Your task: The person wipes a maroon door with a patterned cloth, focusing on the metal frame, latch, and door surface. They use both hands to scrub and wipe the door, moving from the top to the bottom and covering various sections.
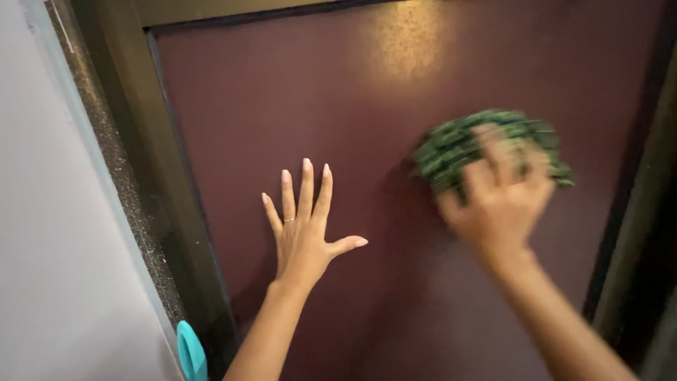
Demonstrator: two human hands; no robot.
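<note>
A dark maroon door (367, 92) fills most of the view. My left hand (303, 226) lies flat against it with fingers spread, a ring on one finger, holding nothing. To the right, my right hand (497, 201) presses a green and black cloth (451, 144) against the door; the hand and cloth are blurred by motion.
A dark door frame (141, 141) runs down the left side, with a speckled dark strip (120, 169) and a pale wall (49, 212) beyond it. A turquoise object (190, 353) pokes in at the bottom left. Another dark frame edge (642, 212) stands at the right.
</note>
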